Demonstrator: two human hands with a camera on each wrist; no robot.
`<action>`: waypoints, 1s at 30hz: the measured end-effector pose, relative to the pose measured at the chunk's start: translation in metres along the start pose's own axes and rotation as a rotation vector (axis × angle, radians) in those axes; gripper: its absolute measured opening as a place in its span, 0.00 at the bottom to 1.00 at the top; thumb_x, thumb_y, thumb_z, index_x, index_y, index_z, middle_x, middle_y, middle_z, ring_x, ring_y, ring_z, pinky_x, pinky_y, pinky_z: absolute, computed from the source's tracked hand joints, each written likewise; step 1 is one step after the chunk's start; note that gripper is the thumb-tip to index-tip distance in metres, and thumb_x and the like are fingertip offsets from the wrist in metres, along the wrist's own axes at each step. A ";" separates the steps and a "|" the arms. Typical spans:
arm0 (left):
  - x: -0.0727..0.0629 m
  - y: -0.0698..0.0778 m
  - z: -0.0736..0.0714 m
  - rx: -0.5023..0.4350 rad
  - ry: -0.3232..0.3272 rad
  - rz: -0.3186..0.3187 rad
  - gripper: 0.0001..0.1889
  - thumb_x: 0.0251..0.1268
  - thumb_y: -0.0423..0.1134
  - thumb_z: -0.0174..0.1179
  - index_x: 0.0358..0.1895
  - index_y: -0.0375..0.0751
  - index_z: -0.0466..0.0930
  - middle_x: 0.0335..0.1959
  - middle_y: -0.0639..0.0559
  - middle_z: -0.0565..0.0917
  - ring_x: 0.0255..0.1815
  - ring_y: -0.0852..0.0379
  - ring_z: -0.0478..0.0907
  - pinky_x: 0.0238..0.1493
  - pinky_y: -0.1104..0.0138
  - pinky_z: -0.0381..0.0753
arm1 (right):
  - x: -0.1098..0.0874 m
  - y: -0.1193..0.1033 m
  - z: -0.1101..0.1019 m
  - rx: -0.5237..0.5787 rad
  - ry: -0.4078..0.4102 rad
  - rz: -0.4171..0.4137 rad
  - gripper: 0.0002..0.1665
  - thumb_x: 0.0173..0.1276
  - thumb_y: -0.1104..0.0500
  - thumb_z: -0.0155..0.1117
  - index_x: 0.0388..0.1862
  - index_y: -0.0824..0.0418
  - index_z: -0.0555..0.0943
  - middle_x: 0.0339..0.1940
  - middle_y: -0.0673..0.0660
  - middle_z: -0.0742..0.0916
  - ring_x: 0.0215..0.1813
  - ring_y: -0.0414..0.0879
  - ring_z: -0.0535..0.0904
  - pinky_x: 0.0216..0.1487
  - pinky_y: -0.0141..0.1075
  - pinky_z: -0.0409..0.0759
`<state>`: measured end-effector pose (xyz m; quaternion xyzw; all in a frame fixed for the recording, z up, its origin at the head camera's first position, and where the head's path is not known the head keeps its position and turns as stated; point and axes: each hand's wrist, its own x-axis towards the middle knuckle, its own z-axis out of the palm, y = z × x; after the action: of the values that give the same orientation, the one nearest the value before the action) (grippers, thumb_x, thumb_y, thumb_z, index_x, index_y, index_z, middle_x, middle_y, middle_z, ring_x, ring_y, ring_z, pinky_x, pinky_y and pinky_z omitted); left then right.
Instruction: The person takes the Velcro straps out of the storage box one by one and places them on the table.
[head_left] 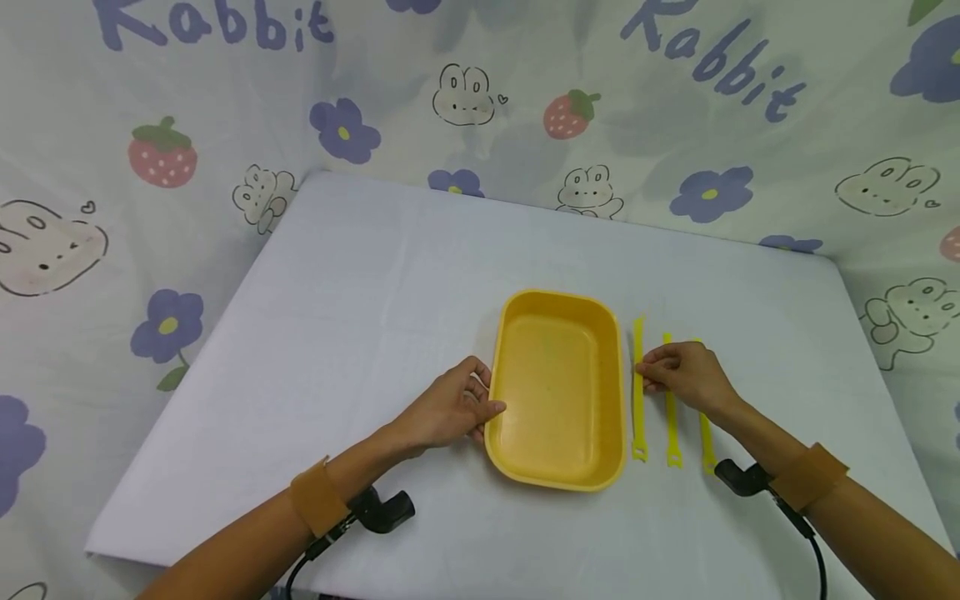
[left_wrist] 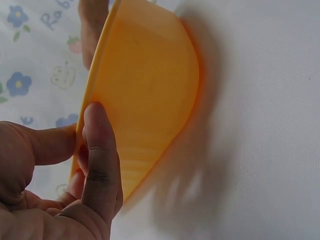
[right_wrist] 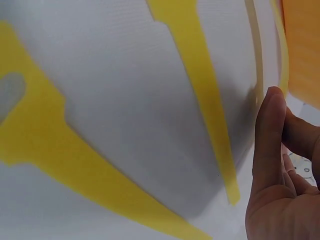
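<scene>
A yellow plastic basin (head_left: 551, 383) stands on the white-covered table with nothing in it. At its left side my left hand (head_left: 446, 408) pinches the rim, thumb over the inside edge and fingers along the outer wall (left_wrist: 145, 75). Right of the basin lie slim yellow cable straps with slotted heads. My right hand (head_left: 690, 375) pinches the nearest strap (head_left: 638, 417) by its middle; in the right wrist view this strap (right_wrist: 284, 55) stands off the cloth above its shadow. Beneath the hand are the middle strap (head_left: 672, 429) and the right strap (head_left: 707, 442), partly covered.
White cloth (head_left: 390, 275) covers the table around the basin. A curtain (head_left: 510, 150) printed with rabbits, flowers and strawberries hangs behind and at both sides. Each wrist wears a brown band with a black camera (head_left: 386, 510) and a cable.
</scene>
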<state>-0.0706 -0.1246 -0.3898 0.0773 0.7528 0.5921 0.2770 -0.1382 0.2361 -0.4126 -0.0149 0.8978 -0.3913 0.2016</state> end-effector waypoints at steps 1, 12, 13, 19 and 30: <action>0.000 0.000 0.000 0.000 -0.003 0.003 0.17 0.72 0.31 0.59 0.54 0.29 0.62 0.40 0.39 0.77 0.25 0.55 0.83 0.35 0.53 0.88 | 0.000 0.000 0.000 -0.003 0.001 0.000 0.18 0.72 0.57 0.66 0.48 0.74 0.80 0.33 0.60 0.90 0.32 0.47 0.88 0.36 0.32 0.88; 0.000 0.000 0.000 -0.001 -0.006 -0.004 0.17 0.72 0.32 0.59 0.54 0.28 0.63 0.40 0.39 0.78 0.25 0.55 0.84 0.35 0.52 0.89 | -0.002 0.004 0.002 -0.098 0.012 0.039 0.18 0.72 0.53 0.66 0.43 0.69 0.84 0.26 0.53 0.90 0.30 0.44 0.87 0.34 0.29 0.84; 0.000 0.000 0.000 -0.003 -0.006 -0.004 0.17 0.72 0.32 0.59 0.54 0.28 0.63 0.40 0.39 0.78 0.25 0.55 0.83 0.35 0.52 0.89 | -0.002 0.004 0.002 -0.101 0.011 0.043 0.18 0.71 0.53 0.66 0.42 0.69 0.84 0.26 0.52 0.89 0.29 0.44 0.87 0.34 0.29 0.84; 0.001 0.000 0.001 -0.010 -0.002 -0.008 0.17 0.72 0.31 0.59 0.54 0.28 0.63 0.40 0.39 0.78 0.25 0.55 0.84 0.35 0.52 0.89 | -0.002 0.004 0.002 -0.107 0.012 0.072 0.19 0.71 0.52 0.66 0.42 0.69 0.84 0.25 0.52 0.89 0.29 0.44 0.87 0.33 0.28 0.82; 0.002 -0.001 0.001 -0.017 -0.008 -0.010 0.17 0.72 0.32 0.59 0.54 0.28 0.62 0.40 0.39 0.77 0.25 0.55 0.83 0.36 0.52 0.89 | -0.001 0.005 0.004 -0.066 0.005 0.106 0.19 0.73 0.55 0.63 0.43 0.73 0.84 0.25 0.53 0.89 0.29 0.44 0.87 0.34 0.28 0.84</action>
<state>-0.0714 -0.1235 -0.3910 0.0735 0.7472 0.5966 0.2836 -0.1356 0.2372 -0.4181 0.0273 0.9102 -0.3503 0.2192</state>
